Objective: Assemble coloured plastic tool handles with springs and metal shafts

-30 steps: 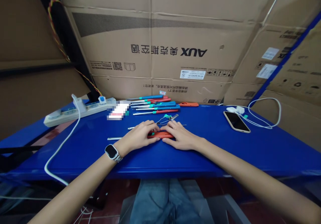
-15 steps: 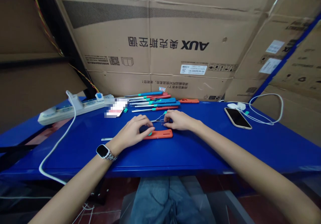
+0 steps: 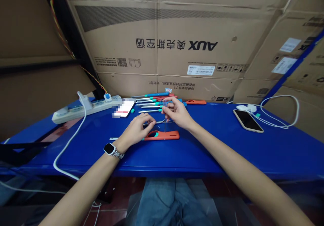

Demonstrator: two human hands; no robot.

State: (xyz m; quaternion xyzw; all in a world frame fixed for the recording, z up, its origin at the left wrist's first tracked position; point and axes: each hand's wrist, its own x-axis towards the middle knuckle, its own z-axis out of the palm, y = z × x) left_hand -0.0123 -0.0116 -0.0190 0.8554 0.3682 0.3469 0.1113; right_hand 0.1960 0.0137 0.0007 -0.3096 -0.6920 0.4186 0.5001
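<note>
An orange flat tool holder (image 3: pixel 164 135) with a teal end lies on the blue table (image 3: pixel 207 148). My right hand (image 3: pixel 177 113) pinches a thin metal rod (image 3: pixel 164 123) and holds it upright, tip down over the holder. My left hand (image 3: pixel 138 130), a watch on its wrist, rests on the table at the holder's left end with fingers curled, touching a metal piece (image 3: pixel 157 122). I cannot make out whether it grips that piece.
A row of red and blue handled screwdrivers (image 3: pixel 154 102) lies behind the hands, with a second orange holder (image 3: pixel 196 102). A white power strip (image 3: pixel 83 108) and cable sit at the left, a phone (image 3: pixel 248 120) with white charger cable at the right. Cardboard boxes (image 3: pixel 162 43) wall the back.
My hands came off the orange holder. The right hand picked up a thin rod and raised it upright; the left hand shifted to the holder's left end.
</note>
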